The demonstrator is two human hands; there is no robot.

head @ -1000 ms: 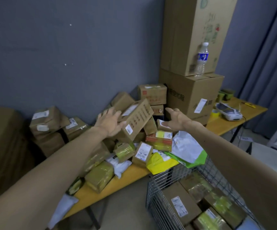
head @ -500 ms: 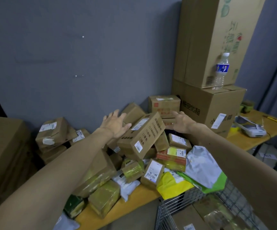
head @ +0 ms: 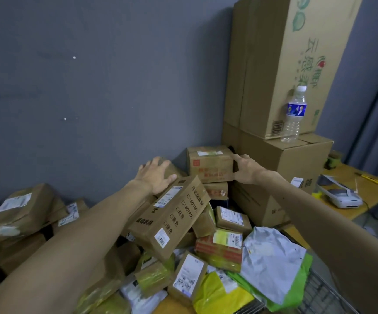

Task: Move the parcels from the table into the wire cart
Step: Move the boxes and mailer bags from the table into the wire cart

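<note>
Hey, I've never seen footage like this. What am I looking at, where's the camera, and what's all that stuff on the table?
No machine here: a person wears a wide-angle camera on the head, so you look forward and down along their two bare arms. The left hand lies open, fingers spread, on a brown box in the pile. The right hand touches the right edge of the red-printed box; whether it grips it, I cannot tell. The table holds a heap of parcels: cardboard boxes, a long box with checkboxes, a grey bag. A wire cart stands at the lower right, where the parcels go.
</note>
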